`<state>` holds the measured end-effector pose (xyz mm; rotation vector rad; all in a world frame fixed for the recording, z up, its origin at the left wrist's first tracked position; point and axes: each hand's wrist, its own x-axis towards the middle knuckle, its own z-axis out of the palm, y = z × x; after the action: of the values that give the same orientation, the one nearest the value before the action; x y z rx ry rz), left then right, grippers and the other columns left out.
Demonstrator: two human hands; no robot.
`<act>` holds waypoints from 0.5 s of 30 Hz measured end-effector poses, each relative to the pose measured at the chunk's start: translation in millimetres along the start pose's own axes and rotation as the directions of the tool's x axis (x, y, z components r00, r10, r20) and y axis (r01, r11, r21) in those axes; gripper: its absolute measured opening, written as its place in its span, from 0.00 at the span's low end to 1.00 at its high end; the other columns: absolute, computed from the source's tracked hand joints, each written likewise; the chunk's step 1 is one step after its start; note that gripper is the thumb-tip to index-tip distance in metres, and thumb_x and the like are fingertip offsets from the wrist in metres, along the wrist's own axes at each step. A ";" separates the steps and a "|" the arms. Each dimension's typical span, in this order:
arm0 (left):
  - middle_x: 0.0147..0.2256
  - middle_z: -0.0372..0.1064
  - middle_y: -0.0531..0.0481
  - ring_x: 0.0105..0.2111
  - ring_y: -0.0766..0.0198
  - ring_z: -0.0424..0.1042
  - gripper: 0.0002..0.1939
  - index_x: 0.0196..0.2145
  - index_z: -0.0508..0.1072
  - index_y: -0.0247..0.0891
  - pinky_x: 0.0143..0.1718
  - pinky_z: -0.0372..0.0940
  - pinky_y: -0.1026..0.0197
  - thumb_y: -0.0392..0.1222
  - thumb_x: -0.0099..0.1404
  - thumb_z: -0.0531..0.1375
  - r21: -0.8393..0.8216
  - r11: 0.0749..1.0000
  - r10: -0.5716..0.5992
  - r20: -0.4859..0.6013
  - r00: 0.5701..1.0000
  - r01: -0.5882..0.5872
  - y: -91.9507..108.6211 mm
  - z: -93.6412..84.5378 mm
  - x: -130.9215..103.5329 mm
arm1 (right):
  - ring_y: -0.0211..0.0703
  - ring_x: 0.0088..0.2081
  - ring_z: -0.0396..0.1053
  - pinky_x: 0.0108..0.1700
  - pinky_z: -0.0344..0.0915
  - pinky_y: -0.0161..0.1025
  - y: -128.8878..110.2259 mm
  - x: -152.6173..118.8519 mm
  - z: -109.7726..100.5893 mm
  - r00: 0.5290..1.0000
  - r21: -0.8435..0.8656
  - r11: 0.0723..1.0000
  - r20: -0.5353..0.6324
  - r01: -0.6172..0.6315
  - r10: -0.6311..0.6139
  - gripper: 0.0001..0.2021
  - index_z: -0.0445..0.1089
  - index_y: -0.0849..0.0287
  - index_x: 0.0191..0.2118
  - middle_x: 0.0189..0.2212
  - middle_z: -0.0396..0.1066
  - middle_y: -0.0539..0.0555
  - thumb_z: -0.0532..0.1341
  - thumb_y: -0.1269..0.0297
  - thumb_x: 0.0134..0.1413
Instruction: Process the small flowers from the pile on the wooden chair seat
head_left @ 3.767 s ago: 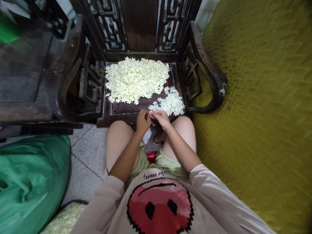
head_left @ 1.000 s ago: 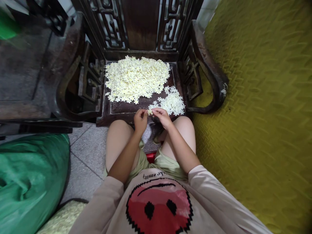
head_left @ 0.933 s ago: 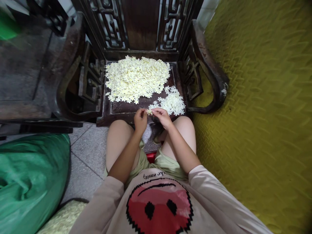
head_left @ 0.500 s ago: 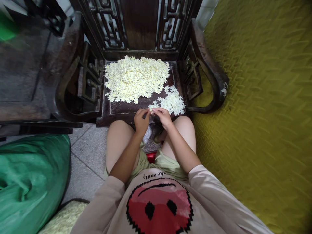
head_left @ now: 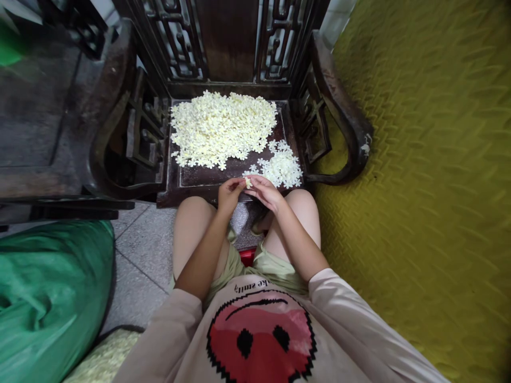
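Observation:
A small cream flower (head_left: 248,183) is between my two hands, over the front edge of the wooden seat. My left hand (head_left: 230,193) pinches it at its left side with the fingertips. My right hand (head_left: 268,192) meets it from the right, its fingers bent round the flower and its thumb underneath. Just beyond my right hand is a small pile of whiter flowers (head_left: 282,166), with a few loose ones at its left. A larger heap of cream-yellow flowers (head_left: 223,127) covers much of the seat behind.
The dark carved chair's seat (head_left: 191,181) is in front of my knees, between curved armrests (head_left: 359,138). A yellow textured surface (head_left: 419,186) rises on the right. At left are a dark wooden surface (head_left: 35,117), a green sack (head_left: 51,292) and more pale material (head_left: 106,356) below.
My right fingers have opened out and spread a little, and the flower shows more clearly between my hands. Both hands stay at the same place; the piles look the same.

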<state>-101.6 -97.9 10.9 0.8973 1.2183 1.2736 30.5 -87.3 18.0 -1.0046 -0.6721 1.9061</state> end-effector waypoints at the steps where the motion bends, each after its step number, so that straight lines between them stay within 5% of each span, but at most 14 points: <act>1: 0.30 0.73 0.50 0.32 0.65 0.70 0.11 0.29 0.74 0.36 0.40 0.64 0.60 0.44 0.48 0.65 -0.017 1.000 -0.009 0.003 1.000 0.009 0.4 0.1 -0.1 | 0.34 0.35 0.68 0.42 0.65 0.35 -0.3 -0.1 -0.3 1.000 -0.006 1.000 0.011 -0.002 0.002 0.14 0.74 0.54 0.34 0.32 0.73 0.48 0.68 0.57 0.36; 15: 0.32 0.72 0.49 0.30 0.67 0.71 0.14 0.31 0.71 0.38 0.36 0.67 0.60 0.52 0.56 0.58 0.023 1.000 0.015 0.026 1.000 -0.016 -10.9 -2.9 5.3 | 0.37 0.38 0.70 0.43 0.66 0.37 -5.2 -0.4 3.6 1.000 -0.050 0.998 -0.008 -0.025 0.025 0.14 0.73 0.57 0.36 0.35 0.74 0.52 0.64 0.56 0.43</act>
<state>-102.8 -94.6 -1.0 0.9390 1.2106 1.2588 29.8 -85.3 24.0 -1.0552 -0.7092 1.9146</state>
